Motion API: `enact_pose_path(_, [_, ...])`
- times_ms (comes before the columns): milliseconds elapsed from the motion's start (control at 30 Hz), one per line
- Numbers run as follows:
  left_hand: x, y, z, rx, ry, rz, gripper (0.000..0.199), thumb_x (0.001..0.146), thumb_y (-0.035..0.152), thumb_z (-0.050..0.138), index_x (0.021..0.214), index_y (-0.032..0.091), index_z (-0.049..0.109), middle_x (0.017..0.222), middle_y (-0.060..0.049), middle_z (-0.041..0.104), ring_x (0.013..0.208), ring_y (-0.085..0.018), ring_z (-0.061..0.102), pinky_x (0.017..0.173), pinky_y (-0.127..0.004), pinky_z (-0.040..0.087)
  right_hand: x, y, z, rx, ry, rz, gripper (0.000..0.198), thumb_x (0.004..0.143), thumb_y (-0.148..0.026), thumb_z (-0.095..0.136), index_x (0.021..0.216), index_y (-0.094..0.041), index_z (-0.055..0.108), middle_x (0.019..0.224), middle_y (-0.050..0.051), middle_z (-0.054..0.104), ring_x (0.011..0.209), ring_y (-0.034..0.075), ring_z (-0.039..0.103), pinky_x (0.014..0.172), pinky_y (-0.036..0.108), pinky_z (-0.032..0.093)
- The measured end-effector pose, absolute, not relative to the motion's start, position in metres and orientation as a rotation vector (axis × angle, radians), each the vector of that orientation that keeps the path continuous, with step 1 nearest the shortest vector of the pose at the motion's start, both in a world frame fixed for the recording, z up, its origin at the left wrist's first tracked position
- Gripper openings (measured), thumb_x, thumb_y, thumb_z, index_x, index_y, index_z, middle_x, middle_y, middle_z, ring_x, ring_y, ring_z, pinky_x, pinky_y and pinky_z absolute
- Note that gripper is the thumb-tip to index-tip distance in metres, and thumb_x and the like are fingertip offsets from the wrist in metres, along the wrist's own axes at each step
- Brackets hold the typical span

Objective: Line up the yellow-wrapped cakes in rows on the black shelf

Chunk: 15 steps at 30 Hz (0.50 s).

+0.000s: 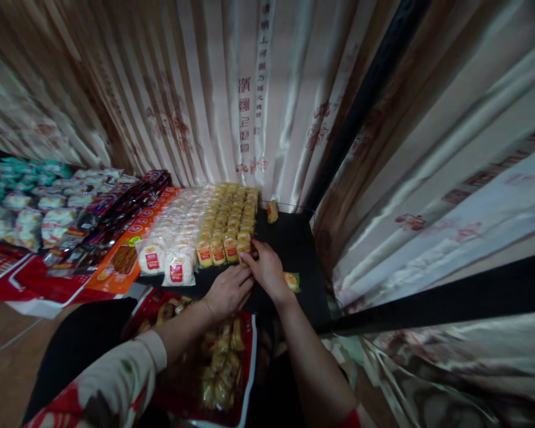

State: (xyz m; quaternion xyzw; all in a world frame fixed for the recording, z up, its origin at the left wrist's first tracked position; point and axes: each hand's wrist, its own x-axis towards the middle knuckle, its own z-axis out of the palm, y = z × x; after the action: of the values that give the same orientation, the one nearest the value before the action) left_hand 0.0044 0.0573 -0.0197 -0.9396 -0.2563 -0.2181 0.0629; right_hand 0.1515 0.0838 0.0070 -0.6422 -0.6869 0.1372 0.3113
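My right hand (266, 264) has its fingers closed around a small yellow-wrapped snack cake (244, 244) at the front right corner of a block of rows of such cakes (230, 208). Close against it, my left hand (232, 288) has its fingers bent together; what lies in them, if anything, is hidden. Below my forearms a red bag (248, 368) with a clear front holds more yellow-wrapped pieces. One yellow packet (292, 282) lies beside my right wrist, and another single one (272, 211) stands behind, near the curtain.
White-wrapped packets (179, 268) stand in rows left of the yellow ones. Farther left lie an orange package (120, 261), dark shiny packs (111, 208) and green packets (31, 172). Pale printed curtains (267, 107) and a dark post (361, 107) close off the black table (310, 297).
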Motion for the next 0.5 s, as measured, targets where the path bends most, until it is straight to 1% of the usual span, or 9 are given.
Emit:
enact_pose_path(100, [0.001, 0.068, -0.02, -2.826, -0.715, -0.686, 0.031, 0.088, 0.014, 0.043, 0.114, 0.011, 0.058, 0.115, -0.012, 0.063, 0.117, -0.024, 0.052, 0.099, -0.04, 0.045, 0.154, 0.085, 0.007, -1.689, -1.783, 0.4, 0.037, 0.084, -0.037, 0.057, 0.114, -0.015, 0.06, 0.096, 0.01, 0.065, 0.078, 0.019, 0.062, 0.076, 0.03, 0.048])
enact_pose_path(167, [-0.001, 0.071, -0.02, -2.838, -0.695, -0.692, 0.036, 0.087, 0.013, 0.041, 0.121, 0.01, 0.055, 0.121, -0.011, 0.061, 0.123, -0.024, 0.048, 0.103, -0.04, 0.043, 0.155, 0.086, 0.007, -1.678, -1.784, 0.414, 0.036, 0.083, -0.036, 0.059, 0.113, -0.015, 0.061, 0.093, 0.009, 0.065, 0.076, 0.018, 0.062, 0.074, 0.029, 0.048])
enact_pose_path(300, [-0.002, 0.071, -0.023, -2.887, -0.725, -0.686, 0.041, 0.087, 0.013, 0.039, 0.125, 0.008, 0.053, 0.125, -0.012, 0.059, 0.126, -0.023, 0.046, 0.105, -0.04, 0.043, 0.156, 0.087, 0.01, -1.683, -1.779, 0.439, 0.036, 0.084, -0.038, 0.057, 0.112, -0.016, 0.062, 0.09, 0.007, 0.064, 0.073, 0.017, 0.061, 0.072, 0.028, 0.048])
enact_pose_path(433, [-0.002, 0.068, -0.026, -2.903, -0.79, -0.695, 0.044, 0.086, 0.012, 0.039, 0.128, 0.009, 0.051, 0.127, -0.013, 0.058, 0.129, -0.023, 0.043, 0.106, -0.041, 0.042, 0.157, 0.084, 0.013, -1.653, -1.76, 0.5, 0.042, 0.084, -0.041, 0.056, 0.115, -0.014, 0.061, 0.093, 0.009, 0.065, 0.076, 0.018, 0.061, 0.074, 0.029, 0.048])
enact_pose_path(500, [-0.002, 0.067, -0.026, -2.905, -0.807, -0.696, 0.045, 0.086, 0.011, 0.039, 0.129, 0.008, 0.05, 0.129, -0.013, 0.056, 0.13, -0.023, 0.042, 0.105, -0.041, 0.042, 0.157, 0.084, 0.013, -1.634, -1.735, 0.526, 0.041, 0.086, -0.044, 0.052, 0.113, -0.016, 0.063, 0.093, 0.009, 0.066, 0.078, 0.018, 0.062, 0.076, 0.029, 0.048])
